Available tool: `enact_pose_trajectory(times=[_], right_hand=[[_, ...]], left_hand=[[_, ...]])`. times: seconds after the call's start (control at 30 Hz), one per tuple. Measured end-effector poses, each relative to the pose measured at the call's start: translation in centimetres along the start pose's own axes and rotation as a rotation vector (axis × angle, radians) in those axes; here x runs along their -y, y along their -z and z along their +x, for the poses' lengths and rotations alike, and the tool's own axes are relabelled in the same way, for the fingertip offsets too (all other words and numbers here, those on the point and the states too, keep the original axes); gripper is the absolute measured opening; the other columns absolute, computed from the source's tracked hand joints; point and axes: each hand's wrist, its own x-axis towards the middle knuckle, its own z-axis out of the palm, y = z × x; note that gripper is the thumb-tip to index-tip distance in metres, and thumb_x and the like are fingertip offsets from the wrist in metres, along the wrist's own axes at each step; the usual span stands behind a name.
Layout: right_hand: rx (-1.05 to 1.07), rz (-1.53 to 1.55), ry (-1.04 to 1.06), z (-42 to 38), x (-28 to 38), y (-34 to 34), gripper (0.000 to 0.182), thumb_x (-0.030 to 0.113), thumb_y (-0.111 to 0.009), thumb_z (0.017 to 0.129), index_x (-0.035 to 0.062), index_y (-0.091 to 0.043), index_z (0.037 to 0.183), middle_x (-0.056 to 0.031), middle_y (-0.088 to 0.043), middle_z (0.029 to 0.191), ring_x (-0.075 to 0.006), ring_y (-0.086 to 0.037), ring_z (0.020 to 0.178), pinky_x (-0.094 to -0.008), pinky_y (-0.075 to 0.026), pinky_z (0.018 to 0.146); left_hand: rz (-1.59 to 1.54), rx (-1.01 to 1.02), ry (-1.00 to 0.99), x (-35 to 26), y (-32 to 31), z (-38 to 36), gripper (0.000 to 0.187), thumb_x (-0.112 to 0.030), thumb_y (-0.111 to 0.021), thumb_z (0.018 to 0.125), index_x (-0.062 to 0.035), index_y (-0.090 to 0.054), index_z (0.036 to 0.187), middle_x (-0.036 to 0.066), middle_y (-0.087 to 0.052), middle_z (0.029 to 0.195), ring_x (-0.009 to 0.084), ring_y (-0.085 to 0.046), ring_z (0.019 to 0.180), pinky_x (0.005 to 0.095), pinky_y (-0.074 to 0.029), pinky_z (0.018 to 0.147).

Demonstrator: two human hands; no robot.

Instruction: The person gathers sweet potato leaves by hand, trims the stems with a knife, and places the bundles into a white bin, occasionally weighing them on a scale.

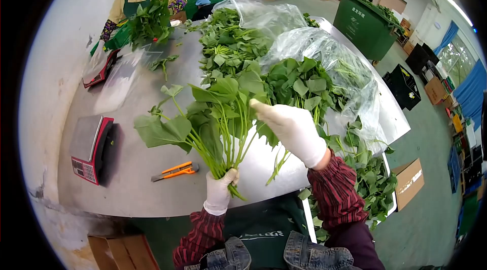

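Observation:
My left hand (219,192), in a white glove, is closed around the lower stems of a bunch of leafy greens (223,133). The bunch stands upright over the near table edge, its broad leaves fanned out at the top. My right hand (294,130), also white-gloved, is beside the bunch with its fingers stretched out toward the leaves; its thumb side is hidden. Below it, a few loose stems (276,168) show against the table. An orange utility knife (176,171) lies on the metal table (142,189), left of the bunch.
A heap of greens (228,41) and clear plastic sheeting (314,46) cover the table's right side. Scales (91,148) stand at left. Across the table, a person (147,1) holds greens. More greens (375,183) fill a container at my right. A green bin (362,24) stands beyond.

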Motion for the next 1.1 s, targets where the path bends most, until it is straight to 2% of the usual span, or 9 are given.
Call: enact_pose_trajectory(times=[0.23, 0.27, 0.4, 0.53, 0.7, 0.83, 0.9, 1.03, 1.1], right_hand=[[0.349, 0.059, -0.08, -0.3, 0.0, 0.6, 0.035, 0.011, -0.061, 0.077, 0.0046, -0.053, 0.111, -0.0093, -0.056, 0.064, -0.0269, -0.06, 0.061, -0.0353, -0.046, 0.052], [0.336, 0.135, -0.109, -0.4, 0.0, 1.0, 0.025, 0.015, -0.064, 0.075, 0.006, -0.057, 0.098, -0.0109, -0.055, 0.064, -0.0293, -0.059, 0.061, -0.0363, -0.046, 0.052], [0.391, 0.194, -0.042, -0.8, -0.9, 2.1, 0.016, 0.015, -0.064, 0.074, 0.0054, -0.052, 0.07, -0.0127, -0.052, 0.063, -0.0319, -0.057, 0.061, -0.0374, -0.045, 0.052], [0.449, 0.119, 0.081, -2.1, -1.1, 2.6, 0.009, 0.009, -0.057, 0.074, 0.0056, -0.049, 0.071, -0.0118, -0.048, 0.06, -0.0317, -0.055, 0.057, -0.0374, -0.044, 0.05], [0.457, -0.063, 0.062, -4.1, -0.5, 1.6, 0.011, 0.005, -0.055, 0.071, 0.0042, -0.044, 0.07, -0.01, -0.047, 0.057, -0.0278, -0.055, 0.053, -0.0359, -0.045, 0.049], [0.377, -0.171, -0.047, -5.7, -1.6, 0.4, 0.013, 0.003, -0.057, 0.07, 0.0037, -0.044, 0.072, -0.0102, -0.047, 0.057, -0.0276, -0.054, 0.051, -0.0355, -0.044, 0.046], [0.138, -0.255, -0.106, -5.9, -2.2, -0.1, 0.014, 0.003, -0.057, 0.07, 0.0049, -0.044, 0.072, -0.01, -0.046, 0.057, -0.0285, -0.053, 0.05, -0.0353, -0.043, 0.046], [-0.172, -0.526, -0.448, -7.8, -12.3, 3.8, 0.02, 0.016, -0.06, 0.082, 0.0038, -0.05, 0.069, -0.0134, -0.051, 0.054, -0.0292, -0.056, 0.05, -0.0376, -0.044, 0.047], [0.101, -0.589, -0.727, -6.6, -11.0, 6.1, 0.033, 0.027, -0.062, 0.083, 0.0041, -0.053, 0.062, -0.0144, -0.052, 0.053, -0.0299, -0.056, 0.05, -0.0383, -0.044, 0.048]], left_hand=[[-0.02, 0.022, 0.066, -0.1, 0.4, -0.3, 0.029, -0.022, -0.071, 0.079, 0.0016, -0.057, 0.089, 0.005, -0.056, 0.07, 0.0106, -0.049, 0.058, 0.0221, -0.038, 0.052], [-0.016, 0.044, 0.095, -0.1, 0.5, -0.3, 0.027, -0.021, -0.071, 0.08, 0.0015, -0.057, 0.089, 0.005, -0.056, 0.069, 0.0105, -0.048, 0.058, 0.022, -0.038, 0.052], [-0.004, 0.103, 0.135, 0.3, 0.5, -0.2, 0.032, -0.022, -0.071, 0.079, 0.004, -0.056, 0.091, 0.006, -0.054, 0.069, 0.0122, -0.046, 0.055, 0.0233, -0.036, 0.05], [-0.003, 0.113, 0.141, 0.3, 0.4, -0.1, 0.029, -0.021, -0.069, 0.081, 0.0038, -0.057, 0.09, 0.006, -0.054, 0.068, 0.0118, -0.046, 0.055, 0.023, -0.036, 0.05], [0.12, 0.089, 0.199, -0.1, -0.5, -0.1, 0.023, -0.02, -0.067, 0.082, 0.0007, -0.058, 0.086, 0.004, -0.055, 0.068, 0.0094, -0.045, 0.052, 0.0217, -0.034, 0.048], [0.088, 0.047, 0.249, -1.2, -2.7, 0.2, 0.015, -0.012, -0.066, 0.082, -0.0001, -0.058, 0.087, 0.003, -0.056, 0.068, 0.0075, -0.045, 0.053, 0.0204, -0.033, 0.048], [0.152, 0.064, 0.222, -1.5, -3.3, 0.6, 0.015, -0.012, -0.067, 0.081, -0.0001, -0.059, 0.086, 0.002, -0.056, 0.068, 0.0067, -0.045, 0.052, 0.0199, -0.032, 0.047], [0.169, 0.01, 0.224, -1.0, -2.1, 0.2, 0.016, -0.014, -0.067, 0.081, -0.0005, -0.059, 0.085, 0.002, -0.057, 0.068, 0.0061, -0.045, 0.052, 0.0196, -0.034, 0.047], [0.178, 0.019, 0.239, -0.5, -1.4, 0.1, 0.018, -0.016, -0.066, 0.083, -0.0002, -0.059, 0.089, 0.003, -0.058, 0.07, 0.0069, -0.045, 0.053, 0.021, -0.034, 0.047]])
